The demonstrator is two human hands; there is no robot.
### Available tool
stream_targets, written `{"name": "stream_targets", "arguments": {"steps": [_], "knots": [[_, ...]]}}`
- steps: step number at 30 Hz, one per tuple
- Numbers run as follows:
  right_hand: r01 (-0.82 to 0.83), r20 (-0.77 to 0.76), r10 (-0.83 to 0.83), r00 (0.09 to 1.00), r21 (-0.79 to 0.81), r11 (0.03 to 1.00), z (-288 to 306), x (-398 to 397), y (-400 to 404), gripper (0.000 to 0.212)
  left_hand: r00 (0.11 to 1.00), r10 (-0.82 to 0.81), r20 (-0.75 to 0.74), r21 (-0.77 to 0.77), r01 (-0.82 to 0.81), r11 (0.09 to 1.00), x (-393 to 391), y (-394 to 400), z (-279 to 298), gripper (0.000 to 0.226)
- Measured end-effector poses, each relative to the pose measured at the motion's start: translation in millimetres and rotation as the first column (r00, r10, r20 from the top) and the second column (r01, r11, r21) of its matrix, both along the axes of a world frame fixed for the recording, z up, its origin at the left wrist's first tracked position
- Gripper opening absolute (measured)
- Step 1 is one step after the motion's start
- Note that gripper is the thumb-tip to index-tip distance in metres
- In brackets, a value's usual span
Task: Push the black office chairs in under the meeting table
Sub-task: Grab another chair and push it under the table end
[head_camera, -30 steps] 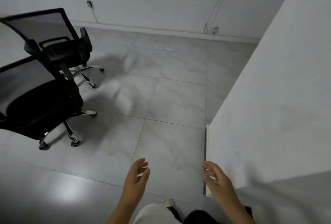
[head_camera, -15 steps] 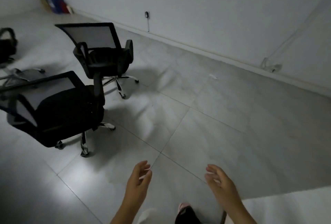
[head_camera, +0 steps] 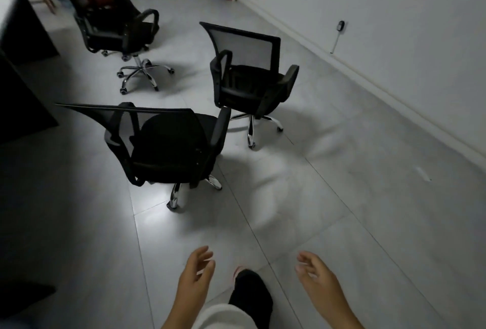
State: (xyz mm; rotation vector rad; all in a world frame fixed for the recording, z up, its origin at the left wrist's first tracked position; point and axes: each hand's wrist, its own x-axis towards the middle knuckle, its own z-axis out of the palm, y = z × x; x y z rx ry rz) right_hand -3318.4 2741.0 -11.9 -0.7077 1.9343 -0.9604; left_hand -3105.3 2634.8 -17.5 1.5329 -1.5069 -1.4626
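Left hand [head_camera: 196, 274] and right hand [head_camera: 319, 280] low in view, fingers loosely spread, holding nothing. Ahead on tiled floor [head_camera: 328, 197]: near chair [head_camera: 168, 147], mid chair [head_camera: 249, 79], far chair [head_camera: 115, 21]. All stand clear of the counter [head_camera: 15, 47] at left.
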Motion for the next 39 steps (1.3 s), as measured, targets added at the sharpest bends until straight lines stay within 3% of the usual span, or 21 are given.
{"name": "stream_targets", "arguments": {"steps": [8, 13, 17, 21, 25, 29, 31, 33, 35, 37, 39], "knots": [[-0.196, -0.024, 0.195, 0.980, -0.036, 0.980, 13, -39, -162, 0.026, 0.987, 0.153, -0.039, -0.040, -0.155, 0.987, -24, -121, 13, 0.026], [-0.231, 0.014, 0.231, 0.973, 0.009, 0.973, 14, -45, -232, 0.070, 0.934, 0.357, -0.010, 0.041, -0.356, 0.933, -21, -152, 5, 0.025], [-0.403, -0.068, 0.402, 0.913, 0.007, 0.915, 23, -41, -310, 0.041, 0.860, 0.511, 0.008, 0.035, -0.511, 0.859, -18, -194, 3, 0.025], [-0.667, -0.225, 0.640, 0.734, -0.065, 0.742, 42, -26, -412, 0.026, 0.803, 0.596, 0.002, -0.053, -0.595, 0.802, -14, -248, 15, 0.024], [-0.793, -0.494, 0.641, 0.587, -0.193, 0.578, 53, 19, -490, 0.055, 0.747, 0.665, -0.018, -0.108, -0.663, 0.741, -4, -293, 30, 0.024], [-0.874, -0.651, 0.717, 0.249, 0.169, 0.457, 46, 73, -532, 0.052, 0.692, 0.722, 0.001, -0.129, -0.716, 0.686, 23, -334, 39, 0.026], [-0.837, -0.703, 0.693, 0.156, 0.279, 0.471, 45, 92, -548, 0.045, 0.725, 0.686, 0.062, -0.197, -0.665, 0.721, 42, -360, 42, 0.023], [-0.808, -0.708, 0.695, 0.121, 0.337, 0.484, 45, 101, -552, 0.035, 0.774, 0.603, 0.194, -0.328, -0.528, 0.783, 64, -388, 49, 0.023], [-0.836, -0.748, 0.652, 0.125, 0.274, 0.475, 36, 99, -555, 0.035, 0.775, 0.523, 0.354, -0.496, -0.318, 0.808, 86, -423, 53, 0.048], [-0.875, -0.773, 0.628, 0.096, 0.235, 0.423, 29, 91, -558, 0.039, 0.691, 0.436, 0.576, -0.593, -0.014, 0.805, 105, -460, 50, 0.062], [-0.880, -0.772, 0.633, 0.065, 0.255, 0.401, 29, 75, -564, 0.031, 0.556, 0.304, 0.773, -0.528, 0.299, 0.795, 115, -490, 50, 0.067]]}}
